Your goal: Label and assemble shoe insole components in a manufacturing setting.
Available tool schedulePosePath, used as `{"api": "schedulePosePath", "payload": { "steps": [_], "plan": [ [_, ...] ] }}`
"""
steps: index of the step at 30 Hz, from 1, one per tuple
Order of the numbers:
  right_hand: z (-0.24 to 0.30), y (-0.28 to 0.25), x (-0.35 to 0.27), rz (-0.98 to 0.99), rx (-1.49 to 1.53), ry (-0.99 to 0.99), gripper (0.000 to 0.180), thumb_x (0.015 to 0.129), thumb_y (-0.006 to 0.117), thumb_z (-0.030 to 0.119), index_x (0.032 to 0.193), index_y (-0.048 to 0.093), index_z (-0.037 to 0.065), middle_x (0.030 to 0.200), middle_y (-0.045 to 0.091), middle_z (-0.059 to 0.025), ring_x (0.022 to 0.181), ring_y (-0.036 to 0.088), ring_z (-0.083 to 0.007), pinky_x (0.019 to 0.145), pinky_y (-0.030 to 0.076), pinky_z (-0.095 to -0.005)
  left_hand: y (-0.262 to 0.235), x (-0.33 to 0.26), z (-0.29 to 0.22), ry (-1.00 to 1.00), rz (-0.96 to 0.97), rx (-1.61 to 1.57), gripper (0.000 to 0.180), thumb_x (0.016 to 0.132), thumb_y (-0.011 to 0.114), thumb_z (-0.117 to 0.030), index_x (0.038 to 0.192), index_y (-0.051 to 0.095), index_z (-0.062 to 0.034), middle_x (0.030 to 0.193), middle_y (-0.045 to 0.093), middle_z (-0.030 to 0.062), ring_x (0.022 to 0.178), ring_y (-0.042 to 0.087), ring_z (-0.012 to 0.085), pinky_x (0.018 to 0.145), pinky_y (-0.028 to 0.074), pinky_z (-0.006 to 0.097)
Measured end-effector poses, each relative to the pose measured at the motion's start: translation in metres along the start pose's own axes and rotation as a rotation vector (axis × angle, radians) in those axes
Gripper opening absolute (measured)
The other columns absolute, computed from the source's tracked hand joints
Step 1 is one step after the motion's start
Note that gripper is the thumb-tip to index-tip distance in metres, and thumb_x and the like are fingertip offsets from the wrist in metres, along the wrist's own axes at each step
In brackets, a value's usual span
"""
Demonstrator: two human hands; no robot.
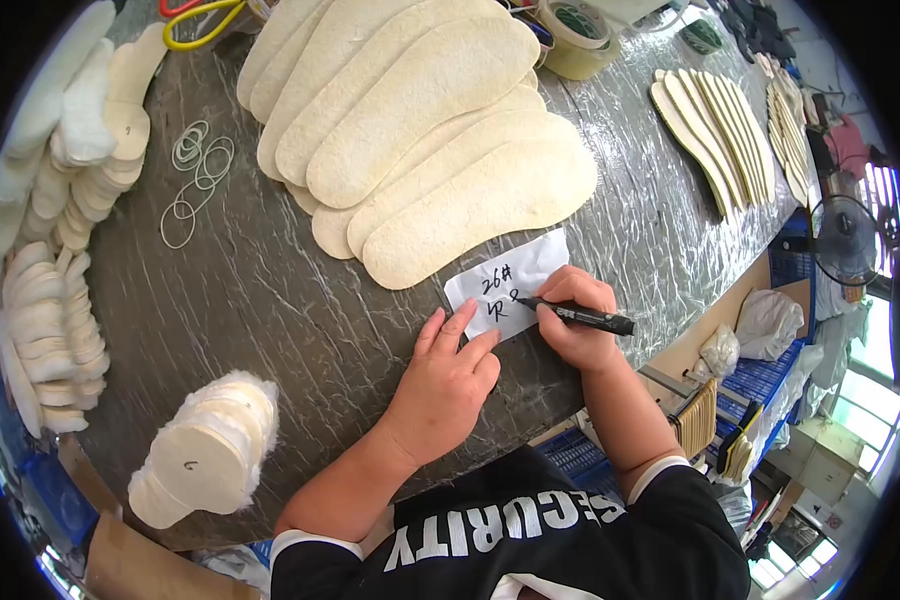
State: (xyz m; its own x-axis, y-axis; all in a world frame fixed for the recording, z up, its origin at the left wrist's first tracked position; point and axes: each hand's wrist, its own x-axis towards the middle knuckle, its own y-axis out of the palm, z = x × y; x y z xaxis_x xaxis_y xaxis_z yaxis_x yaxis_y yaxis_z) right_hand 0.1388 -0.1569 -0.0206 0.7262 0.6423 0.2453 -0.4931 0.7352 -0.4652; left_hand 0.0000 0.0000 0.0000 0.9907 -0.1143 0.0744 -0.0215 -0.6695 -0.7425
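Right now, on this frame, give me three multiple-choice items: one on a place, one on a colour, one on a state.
1. Where does the paper slip lie?
A. under the tape roll
B. on the table by the fanned insoles
C. on the floor

2. What colour is the marker?
A. red
B. yellow
C. black

3. What is the left hand doing?
A. pressing flat on the slip's edge
B. lifting an insole
C. hanging off the table

Key: 1 B, the slip lies on the dark table just below the fanned insoles. 2 C, the barrel in the right hand is black. 3 A, its fingers rest on the slip.
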Motion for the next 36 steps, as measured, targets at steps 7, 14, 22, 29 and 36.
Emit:
{"api": "schedulePosePath", "payload": {
  "steps": [7, 14, 22, 29, 36],
  "plan": [
    [0.0025, -0.0013, 0.0002, -0.013, -0.002, 0.016, 0.015, 0.061, 0.062, -0.004, 0.065, 0.049, 0.002, 0.065, 0.058, -0.0104, 0.058, 0.058, -0.0213, 0.054, 0.046, -0.0280, 0.0011, 0.0002, -0.0007, -0.001, -0.012, -0.009, 0.003, 0.072, 0.055, -0.003, 0.075, 0.054, -0.0031, 0.113, 0.056, 0.0087, 0.121, 0.039, 0.0331, 0.100, 0.029, 0.051],
    [-0.0002, -0.0012, -0.0012, -0.105, -0.044, 0.002, 0.011, 0.063, 0.058, -0.006, 0.067, 0.050, 0.000, 0.067, 0.059, -0.0132, 0.059, 0.058, -0.0205, 0.056, 0.045, -0.0278, -0.0003, 0.0008, -0.0005, -0.002, -0.004, 0.001, 0.003, 0.073, 0.055, -0.003, 0.075, 0.054, -0.0031, 0.113, 0.056, 0.0081, 0.121, 0.039, 0.0326, 0.100, 0.029, 0.051],
    [-0.0006, -0.0046, -0.0022, -0.046, -0.025, 0.003, 0.012, 0.063, 0.057, -0.007, 0.067, 0.048, 0.001, 0.066, 0.058, -0.0124, 0.057, 0.058, -0.0202, 0.055, 0.046, -0.0279, -0.0008, 0.0001, -0.0006, -0.005, -0.002, 0.002, 0.003, 0.073, 0.055, -0.004, 0.075, 0.055, -0.0032, 0.113, 0.056, 0.0081, 0.121, 0.040, 0.0324, 0.100, 0.029, 0.051],
    [-0.0035, -0.0007, -0.0018, -0.163, -0.009, 0.010, 0.013, 0.063, 0.057, -0.007, 0.067, 0.048, 0.001, 0.066, 0.057, -0.0120, 0.058, 0.058, -0.0205, 0.055, 0.046, -0.0281, -0.0015, 0.0004, -0.0010, -0.006, 0.001, 0.000, 0.003, 0.072, 0.055, -0.003, 0.075, 0.055, -0.0034, 0.112, 0.057, 0.0078, 0.121, 0.039, 0.0318, 0.101, 0.029, 0.050],
    [-0.0034, -0.0014, -0.0024, -0.095, -0.041, -0.017, 0.012, 0.062, 0.056, -0.006, 0.066, 0.047, 0.001, 0.065, 0.055, -0.0110, 0.057, 0.056, -0.0202, 0.054, 0.045, -0.0278, -0.0007, -0.0003, -0.0006, -0.009, 0.000, 0.004, 0.003, 0.073, 0.054, -0.003, 0.075, 0.055, -0.0033, 0.112, 0.056, 0.0078, 0.121, 0.039, 0.0317, 0.100, 0.029, 0.050]
  ]
}}
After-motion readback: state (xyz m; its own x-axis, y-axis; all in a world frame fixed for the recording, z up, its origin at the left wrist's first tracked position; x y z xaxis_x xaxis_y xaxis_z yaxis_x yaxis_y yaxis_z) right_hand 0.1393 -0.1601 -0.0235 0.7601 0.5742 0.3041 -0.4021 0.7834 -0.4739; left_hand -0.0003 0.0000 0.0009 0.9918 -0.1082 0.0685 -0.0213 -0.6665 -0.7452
